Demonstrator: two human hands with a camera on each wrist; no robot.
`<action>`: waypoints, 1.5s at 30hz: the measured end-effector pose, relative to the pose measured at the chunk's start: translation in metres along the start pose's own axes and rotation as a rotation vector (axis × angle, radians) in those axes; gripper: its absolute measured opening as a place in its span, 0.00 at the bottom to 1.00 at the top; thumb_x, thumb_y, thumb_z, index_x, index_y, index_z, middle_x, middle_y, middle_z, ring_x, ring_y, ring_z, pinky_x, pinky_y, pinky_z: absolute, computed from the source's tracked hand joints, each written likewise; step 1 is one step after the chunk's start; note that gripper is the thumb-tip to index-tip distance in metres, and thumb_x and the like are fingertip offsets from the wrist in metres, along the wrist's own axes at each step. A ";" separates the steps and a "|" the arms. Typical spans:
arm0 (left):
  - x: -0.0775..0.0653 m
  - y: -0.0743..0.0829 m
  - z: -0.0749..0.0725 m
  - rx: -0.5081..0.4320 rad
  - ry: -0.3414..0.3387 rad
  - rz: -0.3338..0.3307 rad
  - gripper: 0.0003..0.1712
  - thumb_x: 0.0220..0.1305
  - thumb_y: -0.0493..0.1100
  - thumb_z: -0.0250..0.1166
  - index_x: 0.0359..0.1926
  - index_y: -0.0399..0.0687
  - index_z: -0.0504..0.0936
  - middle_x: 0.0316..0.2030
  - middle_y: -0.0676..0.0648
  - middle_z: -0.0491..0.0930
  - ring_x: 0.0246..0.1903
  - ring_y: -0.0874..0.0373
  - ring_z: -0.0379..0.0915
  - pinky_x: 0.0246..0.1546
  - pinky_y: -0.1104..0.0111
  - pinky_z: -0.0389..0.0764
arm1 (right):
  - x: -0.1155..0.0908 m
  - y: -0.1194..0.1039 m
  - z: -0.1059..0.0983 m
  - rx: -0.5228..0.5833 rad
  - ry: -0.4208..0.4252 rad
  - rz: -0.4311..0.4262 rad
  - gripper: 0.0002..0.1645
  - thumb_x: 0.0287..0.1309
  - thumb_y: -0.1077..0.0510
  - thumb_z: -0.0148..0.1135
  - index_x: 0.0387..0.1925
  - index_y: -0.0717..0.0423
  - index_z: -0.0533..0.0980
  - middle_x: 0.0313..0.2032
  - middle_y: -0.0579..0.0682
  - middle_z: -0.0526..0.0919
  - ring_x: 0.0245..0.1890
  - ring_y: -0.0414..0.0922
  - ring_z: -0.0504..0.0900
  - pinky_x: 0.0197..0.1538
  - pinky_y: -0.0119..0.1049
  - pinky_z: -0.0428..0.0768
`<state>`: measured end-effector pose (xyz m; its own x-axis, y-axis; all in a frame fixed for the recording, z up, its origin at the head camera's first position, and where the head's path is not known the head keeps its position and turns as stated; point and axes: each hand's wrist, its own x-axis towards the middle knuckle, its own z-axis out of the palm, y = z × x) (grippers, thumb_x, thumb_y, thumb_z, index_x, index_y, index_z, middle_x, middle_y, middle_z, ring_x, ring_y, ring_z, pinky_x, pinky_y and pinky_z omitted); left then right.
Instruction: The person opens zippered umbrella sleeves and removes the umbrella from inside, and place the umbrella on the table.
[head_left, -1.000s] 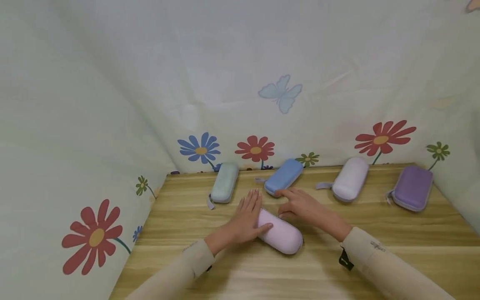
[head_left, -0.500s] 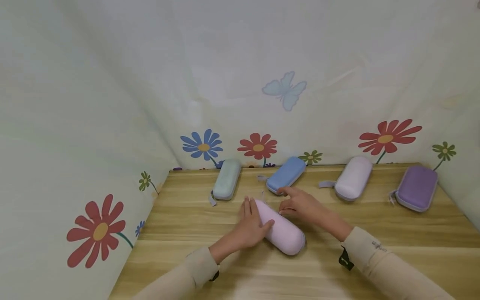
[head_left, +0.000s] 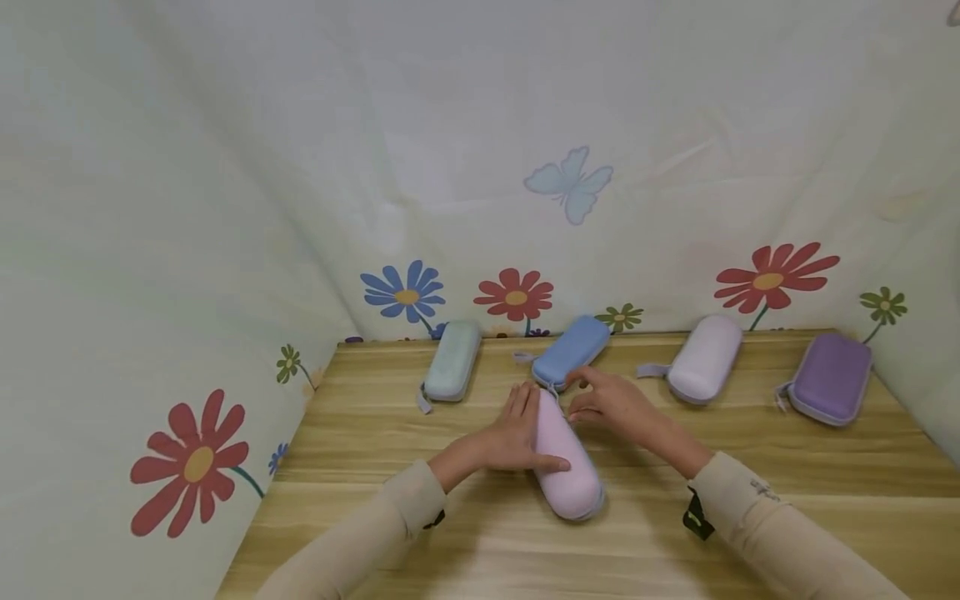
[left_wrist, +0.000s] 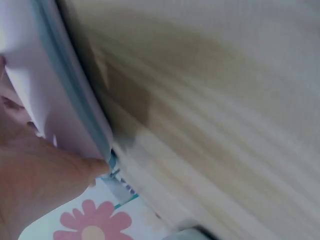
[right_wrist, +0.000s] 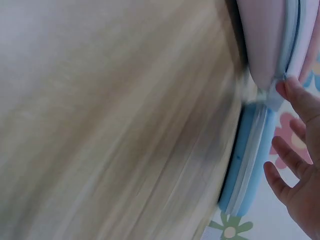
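Note:
A pale pink zip case (head_left: 567, 487) stands tilted toward the far side of the wooden table, its grey-blue zip facing right. My left hand (head_left: 517, 437) grips it from the left, fingers along its side and thumb across the top; in the left wrist view the hand (left_wrist: 45, 175) wraps round the far end of the case (left_wrist: 55, 100). At that same end, my right hand (head_left: 618, 408) pinches the zip pull. In the right wrist view, its fingertips (right_wrist: 290, 90) meet at the zip, while the other fingers of this hand spread loosely.
Just beyond the pink case lies a blue zip case (head_left: 573, 352). A mint case (head_left: 453, 362) is to its left; a pale lilac case (head_left: 705, 360) and a purple case (head_left: 831, 377) are to its right. A flower-printed curtain (head_left: 480, 208) backs the table (head_left: 360, 467).
The pink case has turned to point more straight away from me, its far end swinging right. My left hand has shifted right with it; the right hand stays near the zip.

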<state>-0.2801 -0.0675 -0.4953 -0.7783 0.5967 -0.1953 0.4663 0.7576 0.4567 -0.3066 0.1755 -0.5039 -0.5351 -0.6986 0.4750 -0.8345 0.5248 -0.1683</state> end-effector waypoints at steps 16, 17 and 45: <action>-0.007 -0.021 -0.011 0.302 -0.044 0.202 0.65 0.63 0.81 0.51 0.82 0.44 0.38 0.81 0.43 0.30 0.80 0.43 0.24 0.76 0.44 0.40 | -0.008 0.000 0.000 -0.047 -0.014 0.124 0.13 0.59 0.59 0.73 0.46 0.55 0.85 0.52 0.62 0.82 0.52 0.59 0.82 0.51 0.56 0.80; -0.006 -0.024 -0.013 0.344 -0.060 0.248 0.64 0.64 0.80 0.51 0.82 0.45 0.40 0.82 0.45 0.32 0.80 0.44 0.24 0.76 0.44 0.40 | -0.010 0.000 -0.002 -0.056 -0.018 0.158 0.16 0.60 0.59 0.73 0.50 0.56 0.84 0.53 0.63 0.82 0.54 0.60 0.81 0.54 0.58 0.79; -0.019 -0.037 -0.019 0.572 -0.110 0.607 0.53 0.72 0.62 0.60 0.83 0.52 0.39 0.81 0.43 0.37 0.79 0.42 0.39 0.76 0.52 0.48 | -0.041 0.009 -0.037 -0.105 -0.106 0.615 0.41 0.74 0.38 0.51 0.79 0.53 0.56 0.78 0.64 0.52 0.75 0.70 0.48 0.68 0.75 0.47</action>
<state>-0.2904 -0.1118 -0.4919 -0.2917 0.9439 -0.1549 0.9552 0.2960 0.0055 -0.2873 0.2269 -0.4928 -0.9274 -0.2955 0.2293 -0.3556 0.8868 -0.2953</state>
